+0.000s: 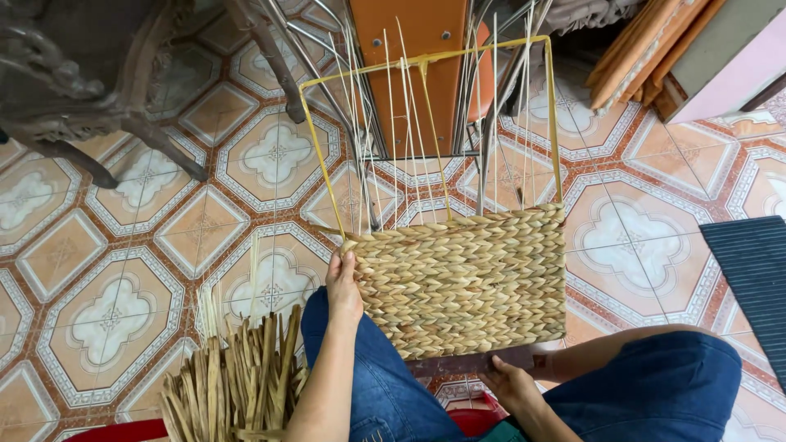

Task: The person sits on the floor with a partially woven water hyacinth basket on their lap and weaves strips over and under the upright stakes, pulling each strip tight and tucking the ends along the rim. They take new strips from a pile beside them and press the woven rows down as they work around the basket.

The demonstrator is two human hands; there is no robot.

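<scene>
hands first: left hand (pixel 342 282) grips the left edge of the half-woven basket (pixel 463 282) at frame centre, right hand (pixel 512 385) clasps its bottom board. weaving's about halfway; next row likely needs a strand from the dried strips (pixel 233 381), lower left.

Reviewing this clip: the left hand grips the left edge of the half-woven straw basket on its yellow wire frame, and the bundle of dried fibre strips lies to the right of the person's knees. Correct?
Not quite. In the head view the bundle of dried fibre strips lies to the left of the knees. The left hand does grip the left edge of the half-woven straw basket on its yellow wire frame.
</scene>
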